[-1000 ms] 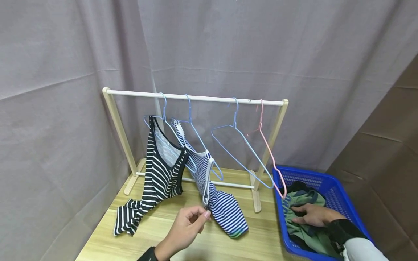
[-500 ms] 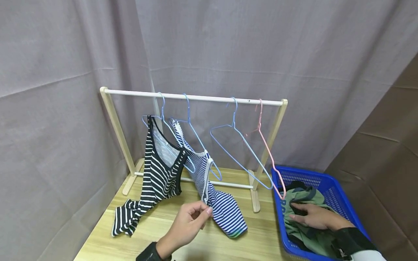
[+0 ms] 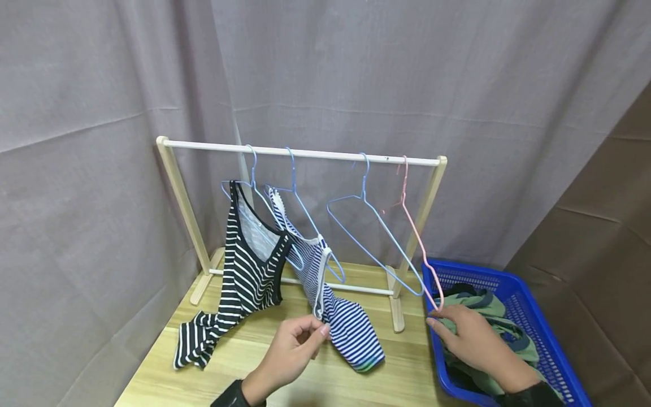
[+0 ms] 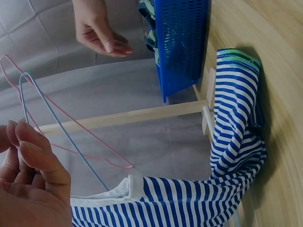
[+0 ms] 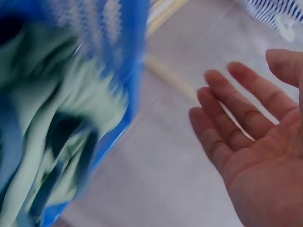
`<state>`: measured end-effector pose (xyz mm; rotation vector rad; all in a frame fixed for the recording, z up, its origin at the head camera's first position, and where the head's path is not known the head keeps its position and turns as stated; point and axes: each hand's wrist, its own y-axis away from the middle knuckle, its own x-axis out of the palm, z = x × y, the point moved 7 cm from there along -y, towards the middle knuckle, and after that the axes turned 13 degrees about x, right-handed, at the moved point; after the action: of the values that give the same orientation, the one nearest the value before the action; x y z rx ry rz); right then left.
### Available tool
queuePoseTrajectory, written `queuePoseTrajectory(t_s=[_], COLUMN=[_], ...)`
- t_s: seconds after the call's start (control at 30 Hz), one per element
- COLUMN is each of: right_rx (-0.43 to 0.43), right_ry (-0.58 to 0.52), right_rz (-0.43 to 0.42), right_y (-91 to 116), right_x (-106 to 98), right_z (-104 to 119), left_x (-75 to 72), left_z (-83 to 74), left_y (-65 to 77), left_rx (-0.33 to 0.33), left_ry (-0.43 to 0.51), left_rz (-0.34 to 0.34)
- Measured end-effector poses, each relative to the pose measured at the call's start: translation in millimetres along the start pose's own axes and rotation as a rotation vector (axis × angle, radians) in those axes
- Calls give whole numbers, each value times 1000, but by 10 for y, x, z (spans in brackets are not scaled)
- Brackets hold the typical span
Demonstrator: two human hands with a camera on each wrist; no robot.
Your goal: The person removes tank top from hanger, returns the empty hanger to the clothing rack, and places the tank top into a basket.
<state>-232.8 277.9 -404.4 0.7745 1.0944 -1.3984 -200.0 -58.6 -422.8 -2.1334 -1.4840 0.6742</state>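
Note:
My left hand (image 3: 290,353) is held above the table with its fingers loosely curled and nothing between them. In the head view it overlaps the blue-and-white striped top (image 3: 351,328), but in the left wrist view the hand (image 4: 33,175) looks apart from that cloth. The top hangs from a blue hanger (image 3: 305,209), its lower end on the table. My right hand (image 3: 478,342) is above the blue basket (image 3: 529,305), near the pink hanger's (image 3: 417,234) lower end. Its fingers are extended in the right wrist view, holding nothing. Green clothes (image 5: 85,90) lie in the basket.
A clothes rack with a white rail (image 3: 325,154) stands on the wooden table (image 3: 402,373). At its left hangs a black-and-white striped top (image 3: 249,277). A bare blue hanger (image 3: 376,217) hangs next to the pink one. Grey curtains (image 3: 407,68) enclose the back.
My right hand has come up off the green clothes in the basket and moved left toward the basket's near-left rim. The green clothes have shifted. The left hand has stayed almost still.

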Motion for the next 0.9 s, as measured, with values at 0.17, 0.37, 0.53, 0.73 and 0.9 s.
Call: queuePoseTrajectory(t_s=[0.17, 0.37, 0.53, 0.73, 0.9], right_rx=[-194, -483, -503, -527, -551], right_ry=[-87, -215, -269, -287, -266], right_rz=[-158, -133, -65, -98, -133], right_y=[200, 476, 517, 487, 469], right_x=[109, 406, 539, 548, 542], right_z=[540, 1090, 1248, 1250, 1241], left_x=[8, 42, 52, 27, -26], left_z=[9, 17, 2, -26, -38], left_y=[11, 19, 24, 23, -37], left_rx=[-3, 34, 32, 22, 16], left_ry=[4, 29, 40, 28, -22], left_rz=[-8, -12, -9, -13, -45])
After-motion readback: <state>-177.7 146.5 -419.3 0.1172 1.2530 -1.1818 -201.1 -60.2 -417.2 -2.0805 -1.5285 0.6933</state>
